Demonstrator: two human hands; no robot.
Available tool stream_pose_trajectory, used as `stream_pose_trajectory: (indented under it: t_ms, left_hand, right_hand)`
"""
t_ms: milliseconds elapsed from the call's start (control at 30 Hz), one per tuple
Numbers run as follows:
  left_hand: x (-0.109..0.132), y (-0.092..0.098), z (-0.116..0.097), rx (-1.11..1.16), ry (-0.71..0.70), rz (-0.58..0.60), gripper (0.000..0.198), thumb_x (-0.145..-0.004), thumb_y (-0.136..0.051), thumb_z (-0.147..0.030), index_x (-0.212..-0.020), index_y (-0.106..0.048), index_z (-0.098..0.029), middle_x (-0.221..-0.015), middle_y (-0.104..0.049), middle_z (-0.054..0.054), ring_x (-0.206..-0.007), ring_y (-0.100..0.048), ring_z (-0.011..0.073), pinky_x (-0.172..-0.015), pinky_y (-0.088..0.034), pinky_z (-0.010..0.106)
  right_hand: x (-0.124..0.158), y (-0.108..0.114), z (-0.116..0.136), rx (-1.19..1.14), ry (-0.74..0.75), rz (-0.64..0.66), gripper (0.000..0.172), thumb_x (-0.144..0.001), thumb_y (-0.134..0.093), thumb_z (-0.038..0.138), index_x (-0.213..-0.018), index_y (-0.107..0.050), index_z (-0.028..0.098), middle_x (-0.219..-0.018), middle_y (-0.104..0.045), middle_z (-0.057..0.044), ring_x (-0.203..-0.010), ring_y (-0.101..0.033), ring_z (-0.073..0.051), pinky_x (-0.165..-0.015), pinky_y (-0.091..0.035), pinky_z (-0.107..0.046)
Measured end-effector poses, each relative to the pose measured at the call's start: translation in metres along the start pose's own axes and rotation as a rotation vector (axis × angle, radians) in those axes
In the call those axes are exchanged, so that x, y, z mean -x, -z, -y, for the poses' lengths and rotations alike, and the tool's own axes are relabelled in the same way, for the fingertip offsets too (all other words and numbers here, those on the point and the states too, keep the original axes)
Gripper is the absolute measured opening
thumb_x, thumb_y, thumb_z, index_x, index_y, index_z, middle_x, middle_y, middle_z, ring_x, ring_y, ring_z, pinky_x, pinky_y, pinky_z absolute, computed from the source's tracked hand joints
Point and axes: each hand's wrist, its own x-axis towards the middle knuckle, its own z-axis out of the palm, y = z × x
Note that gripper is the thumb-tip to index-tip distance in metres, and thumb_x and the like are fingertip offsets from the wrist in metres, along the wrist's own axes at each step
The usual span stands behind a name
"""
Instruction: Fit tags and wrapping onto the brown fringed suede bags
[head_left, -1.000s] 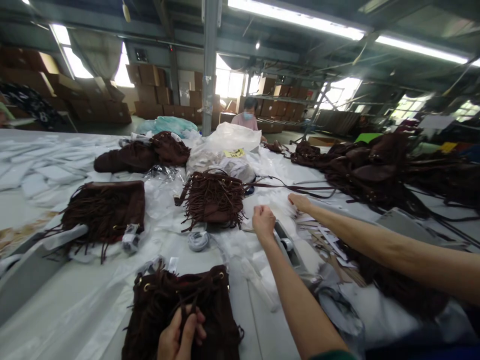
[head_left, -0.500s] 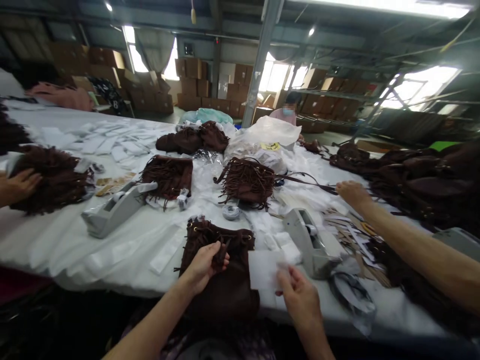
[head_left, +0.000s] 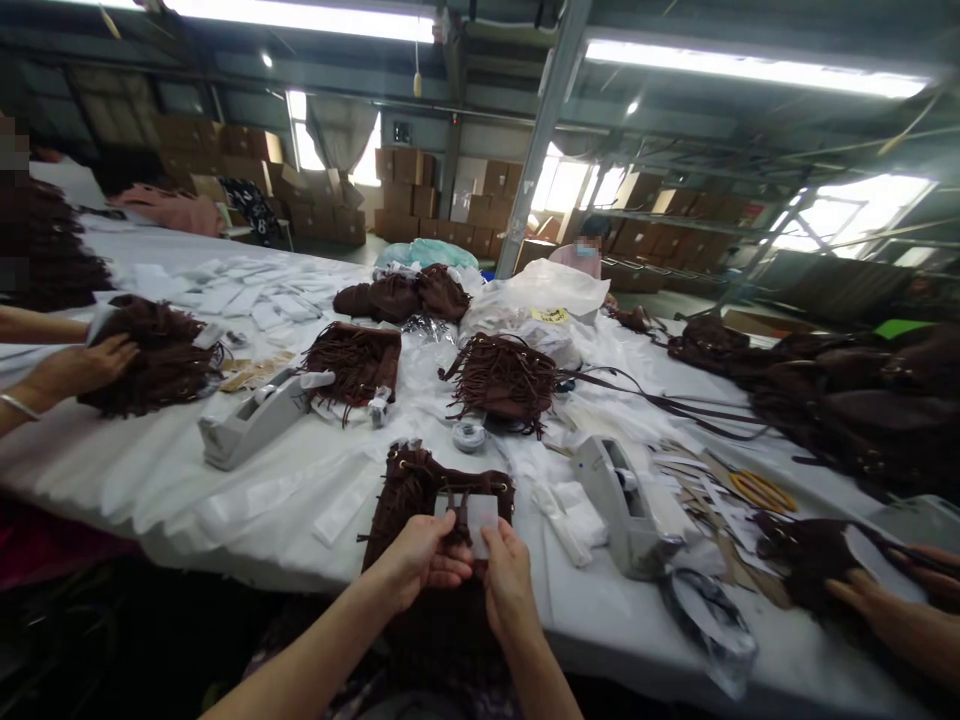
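A dark brown fringed suede bag (head_left: 420, 490) lies at the near edge of the white table (head_left: 180, 470), hanging partly over it. My left hand (head_left: 424, 555) is closed on the bag's drawstring tassel near its mouth. My right hand (head_left: 510, 580) is closed on a small white sheet (head_left: 480, 515) held against the tassel. Both hands meet over the middle of the bag.
Two grey tape dispensers (head_left: 255, 425) (head_left: 622, 500) flank the bag. More fringed bags (head_left: 502, 380) and white wrappers (head_left: 247, 290) cover the table. A co-worker's hands (head_left: 82, 365) hold a bag at left; another person's hand (head_left: 862, 595) rests at right. A dark bag pile (head_left: 840, 390) fills the right.
My right hand went from reaching far across the table to bringing a white sheet back to the tassel my left hand holds. The person at right withdrew an arm.
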Motion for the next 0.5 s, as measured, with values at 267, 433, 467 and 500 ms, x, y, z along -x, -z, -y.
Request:
stream_pose_trajectory:
  t_ms: [267,433,467,500]
  left_hand:
    - [-0.015,0.009,0.011,-0.490,-0.167,-0.076,0.041,-0.088,-0.048,-0.051,-0.072,-0.057,-0.014,-0.048,-0.060,0.004,-0.039,-0.058,0.0172,-0.039,-0.042,0.022]
    - [-0.009,0.020,0.009,-0.688,-0.334,-0.126,0.041,-0.077,-0.063,-0.051,-0.054,-0.055,-0.017,-0.042,-0.055,0.001,-0.036,-0.052,0.0142,-0.037,-0.032,0.021]
    - [-0.007,0.023,0.008,-0.726,-0.408,-0.178,0.041,-0.077,-0.063,-0.051,-0.054,-0.054,-0.018,-0.043,-0.054,0.000,-0.037,-0.051,0.0133,-0.038,-0.031,0.020]
    - [-0.006,0.026,0.007,-0.741,-0.490,-0.258,0.040,-0.078,-0.062,-0.051,-0.056,-0.055,-0.018,-0.045,-0.054,0.000,-0.039,-0.051,0.0128,-0.039,-0.031,0.020]
  right_hand:
    - [-0.007,-0.005,-0.010,0.154,0.043,0.013,0.042,-0.068,-0.071,0.047,-0.089,-0.065,0.012,-0.075,-0.067,-0.005,-0.065,-0.060,-0.017,-0.057,-0.050,-0.025]
    - [-0.015,-0.008,-0.011,0.078,0.039,-0.006,0.038,-0.065,-0.074,0.038,-0.091,-0.065,0.011,-0.077,-0.069,-0.005,-0.068,-0.063,-0.018,-0.064,-0.053,-0.028]
    - [-0.015,-0.008,-0.011,0.055,0.029,-0.003,0.038,-0.065,-0.075,0.037,-0.092,-0.065,0.011,-0.078,-0.070,-0.005,-0.069,-0.063,-0.018,-0.065,-0.053,-0.028]
    - [-0.016,-0.008,-0.009,0.026,0.013,0.004,0.038,-0.065,-0.075,0.036,-0.092,-0.065,0.012,-0.078,-0.070,-0.005,-0.070,-0.064,-0.018,-0.066,-0.053,-0.028]
